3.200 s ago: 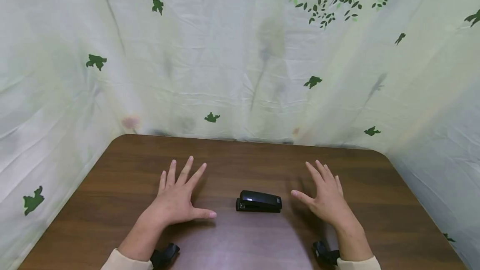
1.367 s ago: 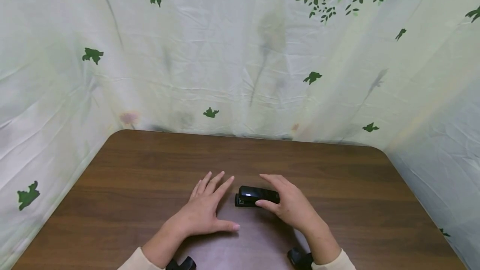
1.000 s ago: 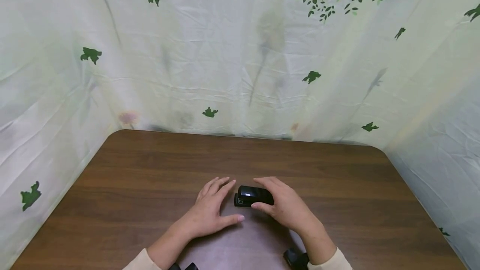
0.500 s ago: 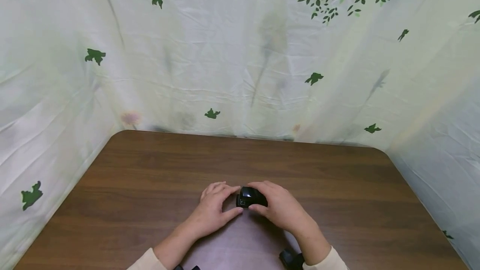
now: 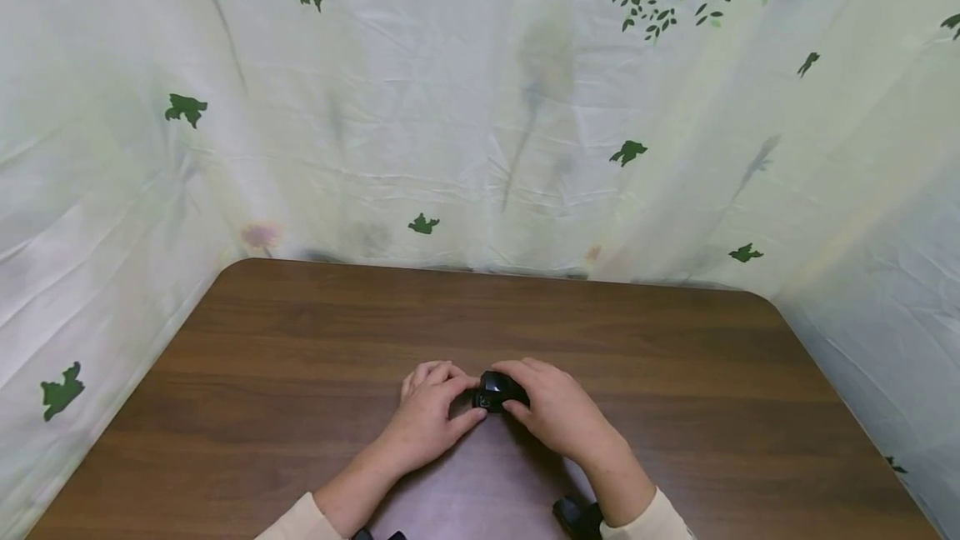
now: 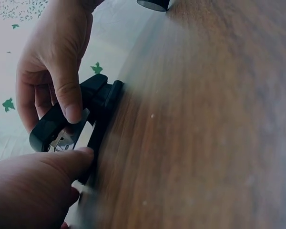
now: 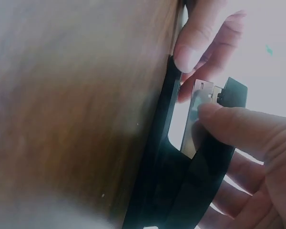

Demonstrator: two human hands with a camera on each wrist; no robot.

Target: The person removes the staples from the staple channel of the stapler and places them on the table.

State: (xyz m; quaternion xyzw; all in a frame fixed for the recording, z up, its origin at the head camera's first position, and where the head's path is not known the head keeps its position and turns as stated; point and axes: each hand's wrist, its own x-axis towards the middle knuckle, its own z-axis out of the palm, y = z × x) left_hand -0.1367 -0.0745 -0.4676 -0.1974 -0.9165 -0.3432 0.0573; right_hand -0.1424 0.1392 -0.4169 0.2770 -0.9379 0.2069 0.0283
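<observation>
A black stapler (image 5: 491,394) sits near the middle of the table, mostly covered by the hands in the head view. My left hand (image 5: 427,415) pinches the left end of its base between thumb and fingers. From the other side, my right hand (image 5: 562,411) grips the upper arm. In the right wrist view, the right thumb (image 7: 224,119) lies by the silver metal strip under the arm. A gap parts the arm from the base of the stapler (image 6: 50,124) in the left wrist view, where the left thumb (image 6: 78,160) presses on the base.
The brown wooden table (image 5: 300,332) has rounded far corners. Behind it and at both sides hangs a pale curtain (image 5: 465,107) with a leaf print. A black wrist mount (image 5: 577,517) is on the right wrist.
Both hands have come inward from spread positions beside the stapler. The right took hold of its upper arm, then the left closed on its left end. The stapler stays in about the same place.
</observation>
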